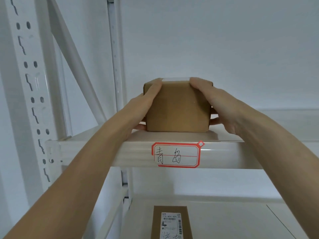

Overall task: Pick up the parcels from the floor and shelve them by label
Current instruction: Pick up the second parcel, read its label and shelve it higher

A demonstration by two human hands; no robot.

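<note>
A small brown cardboard parcel (177, 107) with clear tape across its top rests on the upper white shelf (96, 152), close to the front edge. My left hand (141, 111) grips its left side, fingers over the top corner. My right hand (222, 109) clasps its right side in the same way. Just below the parcel, a red-bordered handwritten label (176, 155) is stuck on the shelf's front beam.
A second brown parcel (170, 223) with a printed shipping label lies on the lower shelf (233, 219). The rack's white perforated upright (29, 94) and a diagonal brace (76, 66) stand at the left. A white wall is behind the shelf.
</note>
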